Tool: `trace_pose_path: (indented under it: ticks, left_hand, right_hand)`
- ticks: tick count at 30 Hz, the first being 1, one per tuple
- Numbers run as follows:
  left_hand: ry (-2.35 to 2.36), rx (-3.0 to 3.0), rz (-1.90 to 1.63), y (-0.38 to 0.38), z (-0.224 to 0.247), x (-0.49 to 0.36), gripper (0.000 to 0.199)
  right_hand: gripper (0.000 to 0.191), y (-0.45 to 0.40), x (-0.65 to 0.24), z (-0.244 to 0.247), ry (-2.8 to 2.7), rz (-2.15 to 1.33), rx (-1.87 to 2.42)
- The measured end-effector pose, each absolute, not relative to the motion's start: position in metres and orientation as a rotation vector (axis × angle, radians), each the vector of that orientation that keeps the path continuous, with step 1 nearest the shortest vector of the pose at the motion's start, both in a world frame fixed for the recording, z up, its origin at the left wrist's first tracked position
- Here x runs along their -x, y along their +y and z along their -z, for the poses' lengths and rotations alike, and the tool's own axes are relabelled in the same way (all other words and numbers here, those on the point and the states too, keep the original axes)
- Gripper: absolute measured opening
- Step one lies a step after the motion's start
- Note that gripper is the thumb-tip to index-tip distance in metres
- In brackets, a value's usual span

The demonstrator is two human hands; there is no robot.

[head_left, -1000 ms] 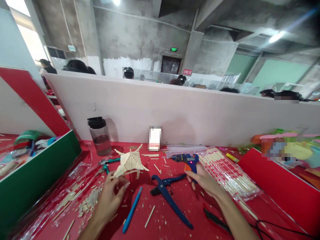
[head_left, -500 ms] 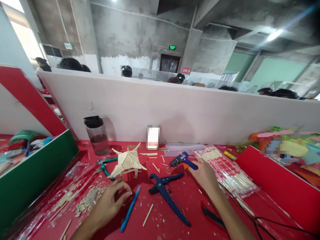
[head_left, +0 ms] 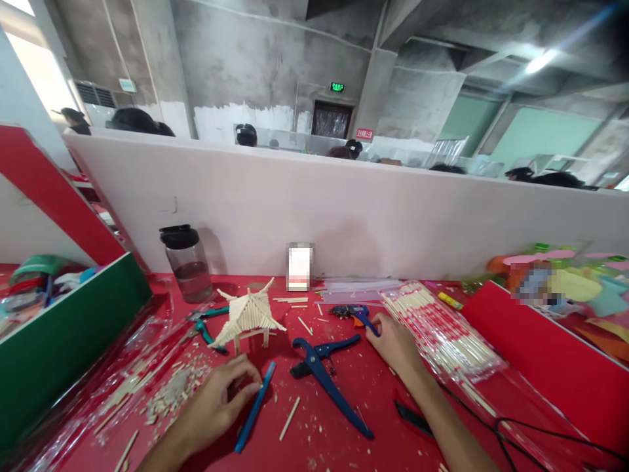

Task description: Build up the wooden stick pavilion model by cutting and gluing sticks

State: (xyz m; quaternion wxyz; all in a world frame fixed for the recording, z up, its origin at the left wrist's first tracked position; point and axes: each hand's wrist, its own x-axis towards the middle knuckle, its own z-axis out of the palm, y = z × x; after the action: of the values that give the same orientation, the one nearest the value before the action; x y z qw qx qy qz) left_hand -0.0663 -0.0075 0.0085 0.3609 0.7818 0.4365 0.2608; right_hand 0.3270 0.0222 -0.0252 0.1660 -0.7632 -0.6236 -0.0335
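My right hand [head_left: 393, 341] pinches the handle end of a blue hot glue gun [head_left: 354, 313], which is low over or on the red table, nozzle to the left. My left hand [head_left: 228, 392] is curled, thumb and forefinger close together beside a blue pen-like tool [head_left: 255, 410]; anything between those fingertips is too small to name. Just beyond it stands a small pavilion model [head_left: 250, 313] of wooden sticks, with a sloped roof and legs. Between my hands lies a blue pipe cutter [head_left: 331, 387]. A loose wooden stick [head_left: 289, 418] lies in front of it.
Green-handled pliers [head_left: 209, 331], a water bottle [head_left: 187, 265] and wood scraps [head_left: 171, 393] are left. Packed sticks [head_left: 442, 328], a black cable [head_left: 496, 419] and a red-walled bin [head_left: 545, 367] are right. A phone-like bright screen [head_left: 299, 267] leans against the white partition [head_left: 393, 223].
My right hand has lowered the glue gun, and its body now lies flatter, nozzle pointing left. My left hand has shifted slightly right, closer to the blue pen-like tool.
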Motion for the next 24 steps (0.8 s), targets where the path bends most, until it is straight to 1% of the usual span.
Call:
trace_pose_path:
  ticks: [5,9,12,19,24]
  left_hand:
    - [1.128,-2.004,-0.652,-0.009,-0.012,0.064,0.030]
    - [1.107,-1.960,-0.708,-0.010,-0.012,0.060,0.031]
    - [1.103,-1.922,-0.761,-0.011,-0.012,0.056,0.032]
    - [1.092,-1.853,-0.774,-0.016,-0.008,0.046,0.033]
    - [1.112,-1.783,-0.821,-0.017,-0.006,0.042,0.031]
  right_hand:
    - [0.017,0.023,-0.329,0.029,-1.917,0.049,2.026]
    - [0.017,0.025,-0.330,0.031,-2.036,0.050,1.948]
    - [0.015,0.025,-0.330,0.029,-2.085,0.036,1.954]
    - [0.016,0.026,-0.329,0.016,-2.047,-0.129,2.018]
    - [0.013,0.026,-0.324,0.018,-1.938,-0.128,2.124]
